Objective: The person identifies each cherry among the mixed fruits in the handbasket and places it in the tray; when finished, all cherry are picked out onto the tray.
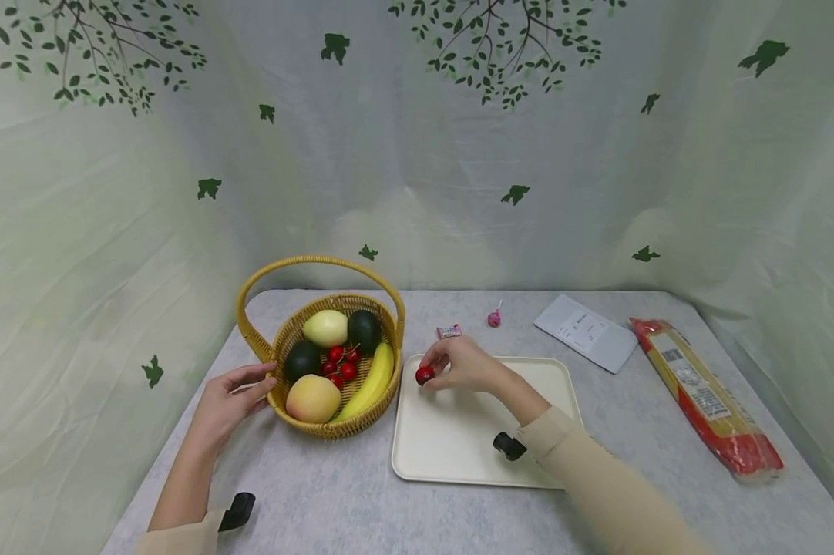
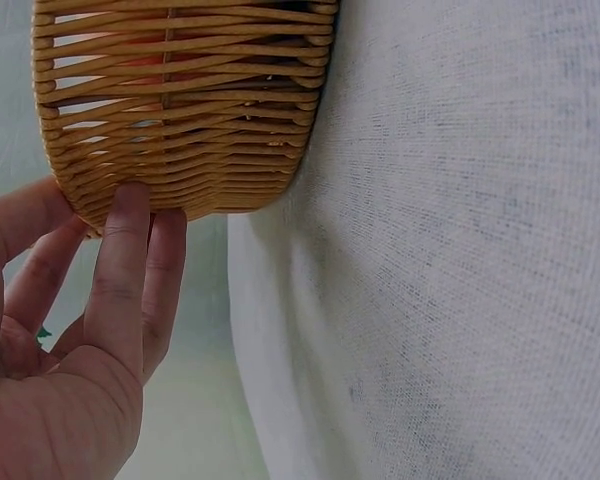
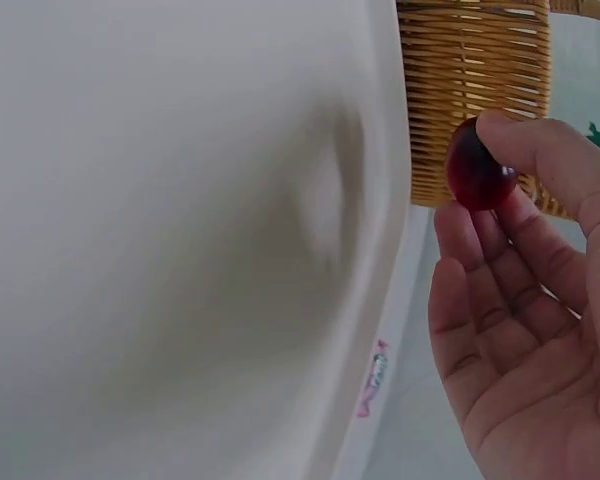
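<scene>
Between the thumb and fingers of my right hand a glossy dark red cherry is pinched above the left part of a cream tray. A yellow wicker basket with a tall handle stands left of the tray. My left hand holds its left side, the thumb at the rim and other fingertips against the woven wall. Inside lie a peach, a banana, two dark green avocados, a pale yellow lemon-like fruit and several red cherries.
Behind the tray lie a small pink wrapped candy and a pink lollipop. A flat silver-white pouch and a long red-and-yellow noodle packet lie to the right. Hanging cloth encloses the table.
</scene>
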`<state>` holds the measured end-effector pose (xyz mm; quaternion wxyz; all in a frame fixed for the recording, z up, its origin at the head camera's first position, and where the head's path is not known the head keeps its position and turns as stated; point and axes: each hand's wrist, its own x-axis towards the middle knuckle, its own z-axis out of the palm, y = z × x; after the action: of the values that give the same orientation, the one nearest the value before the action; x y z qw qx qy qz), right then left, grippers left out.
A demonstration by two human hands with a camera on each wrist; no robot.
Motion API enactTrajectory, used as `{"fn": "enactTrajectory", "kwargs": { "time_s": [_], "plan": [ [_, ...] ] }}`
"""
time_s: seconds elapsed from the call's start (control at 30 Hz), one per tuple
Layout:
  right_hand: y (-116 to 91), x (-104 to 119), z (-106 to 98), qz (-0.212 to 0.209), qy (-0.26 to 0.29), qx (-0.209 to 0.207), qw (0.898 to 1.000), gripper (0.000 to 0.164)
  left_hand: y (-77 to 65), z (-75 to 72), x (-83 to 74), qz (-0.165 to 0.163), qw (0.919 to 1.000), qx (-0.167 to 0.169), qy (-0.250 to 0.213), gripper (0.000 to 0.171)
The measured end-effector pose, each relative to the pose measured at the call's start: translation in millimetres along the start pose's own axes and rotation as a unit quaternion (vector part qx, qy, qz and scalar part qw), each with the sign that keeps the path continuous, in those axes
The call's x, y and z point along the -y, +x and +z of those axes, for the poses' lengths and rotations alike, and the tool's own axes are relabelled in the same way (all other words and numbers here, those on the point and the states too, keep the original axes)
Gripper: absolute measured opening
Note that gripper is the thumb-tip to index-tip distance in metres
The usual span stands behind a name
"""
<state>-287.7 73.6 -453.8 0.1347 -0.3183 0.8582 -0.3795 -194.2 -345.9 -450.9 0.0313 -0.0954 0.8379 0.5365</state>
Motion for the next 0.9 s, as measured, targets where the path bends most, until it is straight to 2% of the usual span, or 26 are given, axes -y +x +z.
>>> {"fn": "enactTrajectory", "kwargs": {
  "time_s": [0.4,0.9],
  "plan": [
    [10.6,-11.9,19.6,0.053,0.058,0.026,0.997,0.026,-1.6,0.7,2.8,0.001,1.0000,-0.002,0.001,0.054],
    [19.4,-16.6,27.3,0.053,0.059,0.016,0.997,0.028,-0.5,-0.6,2.9,0.003,0.9996,0.005,-0.028,0.056]
  ]
}}
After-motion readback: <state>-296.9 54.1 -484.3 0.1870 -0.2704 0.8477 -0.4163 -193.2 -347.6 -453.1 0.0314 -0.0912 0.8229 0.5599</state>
